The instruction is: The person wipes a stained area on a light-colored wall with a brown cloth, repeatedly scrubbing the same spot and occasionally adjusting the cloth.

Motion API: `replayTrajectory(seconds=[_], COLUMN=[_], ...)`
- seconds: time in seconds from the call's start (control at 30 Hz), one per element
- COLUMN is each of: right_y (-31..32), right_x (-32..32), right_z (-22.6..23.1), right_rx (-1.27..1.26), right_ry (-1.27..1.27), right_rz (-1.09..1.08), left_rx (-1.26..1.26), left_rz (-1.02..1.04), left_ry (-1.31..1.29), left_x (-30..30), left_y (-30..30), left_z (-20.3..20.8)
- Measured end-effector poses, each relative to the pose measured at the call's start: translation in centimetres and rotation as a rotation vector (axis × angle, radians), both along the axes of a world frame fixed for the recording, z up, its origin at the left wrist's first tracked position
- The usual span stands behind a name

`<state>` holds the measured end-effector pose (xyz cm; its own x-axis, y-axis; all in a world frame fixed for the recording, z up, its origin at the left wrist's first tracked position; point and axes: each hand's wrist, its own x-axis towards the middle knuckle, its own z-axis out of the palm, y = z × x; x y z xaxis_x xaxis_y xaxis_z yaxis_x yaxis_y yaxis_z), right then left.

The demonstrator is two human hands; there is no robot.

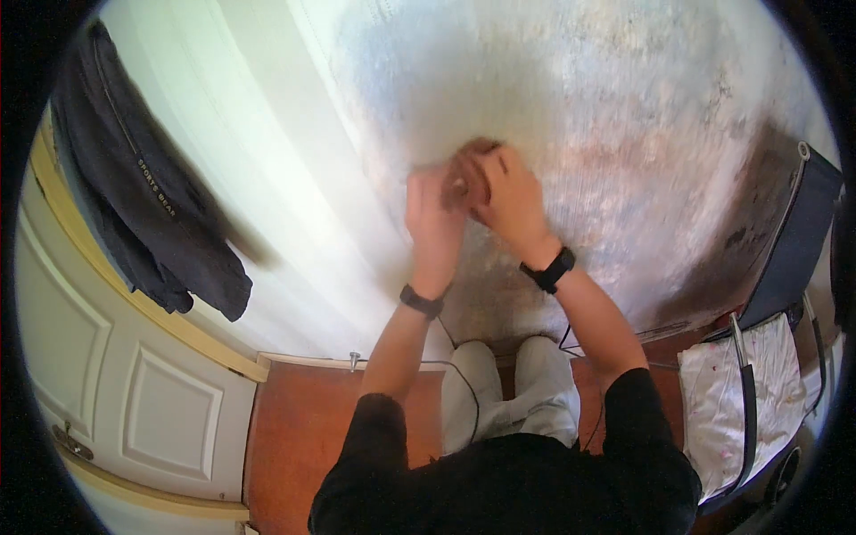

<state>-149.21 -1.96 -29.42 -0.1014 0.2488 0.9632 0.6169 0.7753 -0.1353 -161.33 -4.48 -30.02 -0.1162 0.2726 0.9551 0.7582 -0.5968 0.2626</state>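
Both of my hands are raised close together in front of the stained wall [642, 160]. Between them is a small reddish-brown rounded thing [473, 178], blurred and partly covered by fingers, so I cannot make out its kind. My right hand [511, 194] curls around its right side and top. My left hand [433, 203], smeared by motion, has its fingers bent against the left side. Each wrist wears a dark band, and the right one carries a watch [547, 270].
A dark jacket [143, 178] hangs at the left above a white panelled door [152, 401]. At the right stands a dark-backed chair [785, 241] with a pale cloth [713, 383] on its seat. Thin cables [473, 397] run across the reddish floor [303, 428] near my legs.
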Motion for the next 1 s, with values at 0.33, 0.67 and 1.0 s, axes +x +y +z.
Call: replayTrajectory(seconds=[0.33,0.67,1.0], right_y=[0.5,-0.9,0.6], right_x=[5.1,6.5,7.9], right_z=[0.4,-9.6,-1.4], right_rx=[0.013,-0.117,-0.005], right_ry=[0.136,0.070,0.213], right_rz=[-0.032,-0.049,-0.087], left_rx=[0.086,-0.053,0.037], left_rz=[-0.109,-0.167,-0.223], left_ry=[0.192,0.298,0.315], left_x=[3.7,4.3,6.2], left_y=[1.2,1.0,1.4], left_z=[1.9,-7.8,1.6])
